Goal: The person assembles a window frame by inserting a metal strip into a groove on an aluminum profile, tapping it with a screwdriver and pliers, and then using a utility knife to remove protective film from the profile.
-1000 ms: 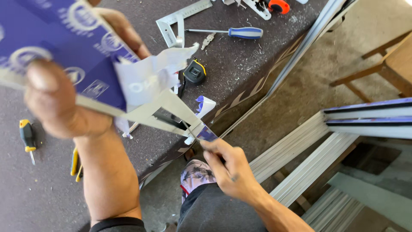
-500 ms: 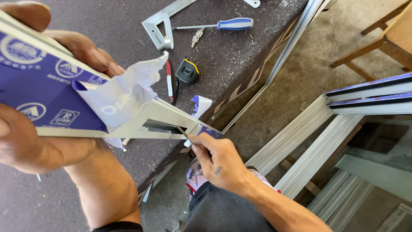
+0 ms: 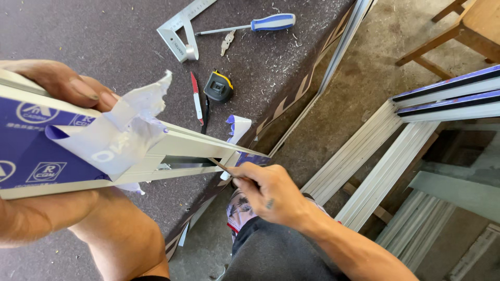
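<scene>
My left hand (image 3: 62, 88) grips a long pale aluminium profile (image 3: 192, 148) wrapped in blue printed protective film (image 3: 31, 156), held close to the camera. A torn white flap of the film (image 3: 122, 130) curls up off it. My right hand (image 3: 268, 192) is at the profile's far end, pinching a thin brown stick-like tool (image 3: 221, 166) whose tip sits in the profile's channel.
On the dark worktable (image 3: 104, 36) lie a metal try square (image 3: 179, 31), a blue-handled screwdriver (image 3: 260, 23), keys (image 3: 226, 42), a red pencil (image 3: 196, 96) and a black-yellow tape measure (image 3: 219, 86). More aluminium profiles (image 3: 396, 151) lie on the floor right; a wooden chair (image 3: 458, 31) stands beyond.
The profile has come nearer and lower in view, with my left hand shifting along it. My right hand has moved right and now pokes the thin tool into the channel.
</scene>
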